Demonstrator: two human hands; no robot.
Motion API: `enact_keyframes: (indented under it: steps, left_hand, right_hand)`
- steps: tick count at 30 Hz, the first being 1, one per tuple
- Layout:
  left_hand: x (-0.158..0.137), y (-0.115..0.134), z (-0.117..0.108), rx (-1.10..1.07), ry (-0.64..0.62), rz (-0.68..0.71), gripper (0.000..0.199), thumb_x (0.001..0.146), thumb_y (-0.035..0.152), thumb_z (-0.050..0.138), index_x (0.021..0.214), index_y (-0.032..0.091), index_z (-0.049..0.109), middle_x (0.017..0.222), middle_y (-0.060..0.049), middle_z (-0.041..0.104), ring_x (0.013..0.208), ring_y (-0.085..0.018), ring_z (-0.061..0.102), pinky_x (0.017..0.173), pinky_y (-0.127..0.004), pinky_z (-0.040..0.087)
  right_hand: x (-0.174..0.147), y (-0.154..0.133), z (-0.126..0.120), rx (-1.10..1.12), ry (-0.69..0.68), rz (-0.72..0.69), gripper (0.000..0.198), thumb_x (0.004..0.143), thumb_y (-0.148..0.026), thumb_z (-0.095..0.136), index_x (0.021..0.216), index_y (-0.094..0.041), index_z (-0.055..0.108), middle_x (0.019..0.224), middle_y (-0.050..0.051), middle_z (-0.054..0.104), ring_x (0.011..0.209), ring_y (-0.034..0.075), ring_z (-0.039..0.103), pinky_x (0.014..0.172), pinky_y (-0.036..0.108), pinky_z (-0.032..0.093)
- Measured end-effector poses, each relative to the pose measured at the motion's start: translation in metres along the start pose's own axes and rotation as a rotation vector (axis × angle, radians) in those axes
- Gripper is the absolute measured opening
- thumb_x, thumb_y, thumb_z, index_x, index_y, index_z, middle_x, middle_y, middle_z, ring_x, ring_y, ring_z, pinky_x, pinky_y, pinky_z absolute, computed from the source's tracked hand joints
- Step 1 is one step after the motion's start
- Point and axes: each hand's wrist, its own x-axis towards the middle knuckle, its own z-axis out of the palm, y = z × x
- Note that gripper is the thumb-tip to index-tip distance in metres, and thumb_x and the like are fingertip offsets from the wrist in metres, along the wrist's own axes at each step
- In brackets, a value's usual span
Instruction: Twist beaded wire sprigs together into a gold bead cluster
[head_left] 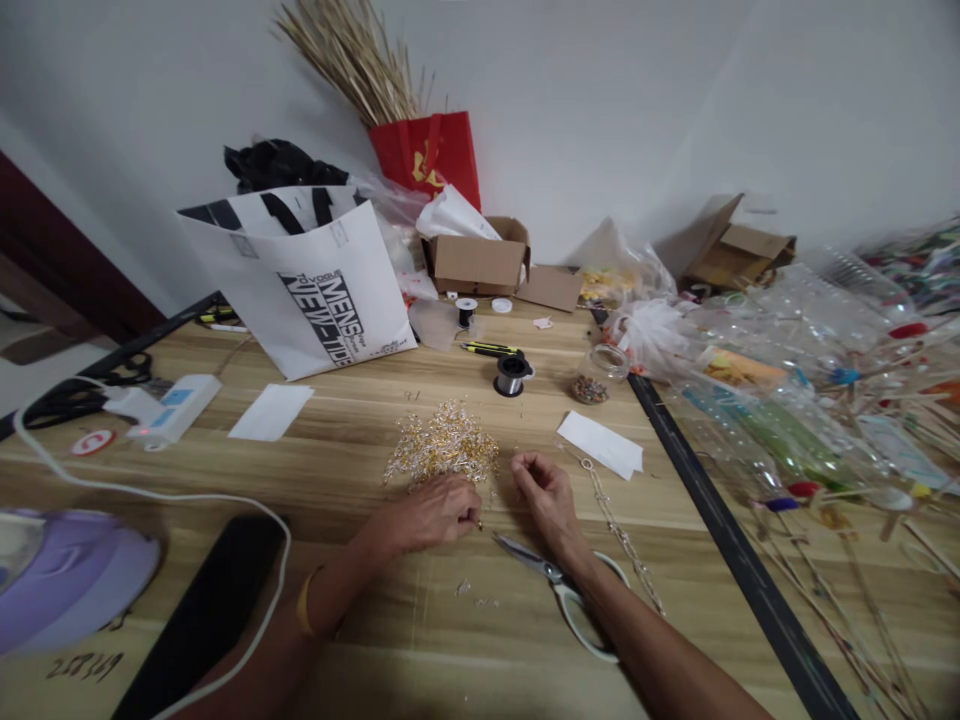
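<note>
My left hand [442, 512] is closed just in front of a pile of small gold and silver pieces [442, 443]. A tiny gold speck shows at its fingertips, too small to name. To the right of the pile, my right hand [546, 497] has thumb and forefinger pinched together. Whatever lies between them is too fine to make out. Scissors [553, 574] with pale handles lie partly under my right forearm, blades apart. Beside that arm stretches a linked chain [619, 535]. A few loose clear pieces [486, 603] rest on the wood nearer me.
Behind the pile stand a wire spool [511, 376], a yellow-black cutter [491, 349] and a jar of beads [592, 383]. White papers [271, 411] lie left and right. A white bag [322, 290], power strip [178, 410] and cable occupy the left; plastic-wrapped goods [757, 400] crowd the right.
</note>
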Motion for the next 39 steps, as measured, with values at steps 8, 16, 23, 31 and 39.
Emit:
enact_keyframes:
  steps: [8, 16, 23, 31, 39]
  left_hand:
    - [0.0, -0.002, 0.001, -0.031, -0.011, 0.0, 0.008, 0.073, 0.012, 0.054, 0.07, 0.017, 0.059, 0.076, -0.001, 0.058, 0.077, -0.015, 0.052, 0.071, -0.025, 0.036]
    - [-0.001, -0.005, 0.002, -0.047, 0.003, 0.019, 0.009, 0.072, 0.011, 0.053, 0.069, 0.017, 0.058, 0.075, 0.0, 0.057, 0.076, -0.015, 0.051, 0.07, -0.024, 0.036]
    - [0.0, -0.007, -0.001, -0.069, 0.003, 0.025, 0.008, 0.071, 0.01, 0.054, 0.069, 0.017, 0.058, 0.075, 0.0, 0.057, 0.078, -0.015, 0.052, 0.07, -0.023, 0.035]
    - [0.001, -0.011, -0.002, -0.095, 0.016, 0.044, 0.006, 0.073, 0.013, 0.055, 0.07, 0.017, 0.059, 0.076, -0.001, 0.059, 0.079, -0.016, 0.052, 0.073, -0.024, 0.036]
    - [0.004, -0.011, -0.003, -0.183, 0.072, -0.052, 0.01, 0.069, 0.011, 0.055, 0.069, 0.016, 0.064, 0.071, 0.0, 0.062, 0.07, -0.013, 0.054, 0.065, -0.02, 0.038]
  right_hand:
    - [0.0, 0.001, 0.0, -0.004, -0.016, -0.009, 0.023, 0.076, -0.038, 0.058, 0.069, -0.016, 0.055, 0.055, -0.004, 0.044, 0.05, 0.01, 0.036, 0.047, 0.021, 0.03]
    - [0.0, 0.001, 0.0, -0.01, -0.002, -0.013, 0.024, 0.076, -0.039, 0.058, 0.069, -0.016, 0.055, 0.054, -0.004, 0.044, 0.049, 0.01, 0.037, 0.047, 0.021, 0.03]
    - [0.0, 0.003, 0.0, -0.017, 0.001, -0.023, 0.024, 0.076, -0.039, 0.058, 0.07, -0.015, 0.056, 0.055, -0.004, 0.044, 0.051, 0.01, 0.037, 0.047, 0.021, 0.03]
    - [0.0, 0.001, 0.0, -0.016, -0.002, -0.014, 0.023, 0.076, -0.038, 0.058, 0.07, -0.015, 0.056, 0.055, -0.004, 0.044, 0.05, 0.01, 0.037, 0.047, 0.021, 0.03]
    - [0.0, 0.002, -0.001, -0.031, 0.004, -0.02, 0.022, 0.076, -0.037, 0.058, 0.072, -0.015, 0.057, 0.054, -0.003, 0.045, 0.05, 0.01, 0.038, 0.046, 0.021, 0.031]
